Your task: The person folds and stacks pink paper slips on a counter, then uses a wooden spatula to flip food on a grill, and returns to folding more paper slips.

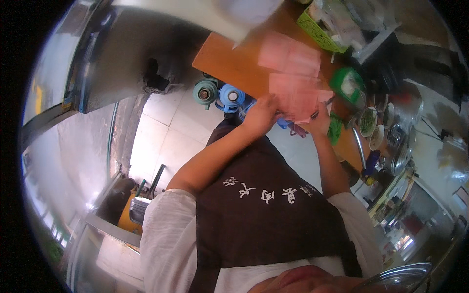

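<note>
Before me, blurred pink sheets (293, 93) lie on an orange-brown wooden tabletop (227, 58), and one of them reaches over its near edge. My left hand (264, 112) grips the left side of this nearest sheet, its fingertips blurred. At the sheet's right side is my right hand (321, 120), closed around a dark slim object (314, 115) that may be a pen or a blade. A second pink sheet (289, 55) lies farther back. Just right of my right hand is a crumpled green plastic piece (335, 128).
A green container (348, 86) with pale contents stands to the right, near bowls of chopped greens (368, 121). A lime basket (320, 31) holds plastic bags at the back. Thermos flasks, one green (205, 92) and one blue (232, 97), stand below the table's left edge.
</note>
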Tool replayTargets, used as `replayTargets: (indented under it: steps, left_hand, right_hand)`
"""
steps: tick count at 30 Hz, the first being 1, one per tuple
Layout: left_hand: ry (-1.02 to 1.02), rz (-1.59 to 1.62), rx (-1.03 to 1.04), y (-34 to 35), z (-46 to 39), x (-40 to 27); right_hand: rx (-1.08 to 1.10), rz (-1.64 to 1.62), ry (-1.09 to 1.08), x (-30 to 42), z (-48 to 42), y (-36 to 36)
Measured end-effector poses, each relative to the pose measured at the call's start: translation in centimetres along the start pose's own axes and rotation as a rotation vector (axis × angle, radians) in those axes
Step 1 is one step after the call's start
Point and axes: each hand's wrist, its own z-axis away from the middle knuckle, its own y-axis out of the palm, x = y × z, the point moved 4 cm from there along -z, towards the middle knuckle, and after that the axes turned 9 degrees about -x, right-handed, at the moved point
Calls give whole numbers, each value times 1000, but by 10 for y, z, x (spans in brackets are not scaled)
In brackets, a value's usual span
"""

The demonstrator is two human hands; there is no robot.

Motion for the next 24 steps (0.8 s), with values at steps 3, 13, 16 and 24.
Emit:
replayTargets:
  steps: [3, 13, 16, 24]
  left_hand:
    - [277, -101, 26, 32, -13, 2]
    - [-1000, 472, -2, 59, 11, 42]
    - [-715, 273, -113, 45, 10, 65]
    - [-408, 77, -421, -57, 41, 79]
  right_hand:
    - [-1, -6, -18, -5, 6, 14]
    - [31, -21, -53, 9, 14, 26]
    - [-10, -83, -50, 14, 9, 25]
    - [2, -13, 43, 49, -19, 16]
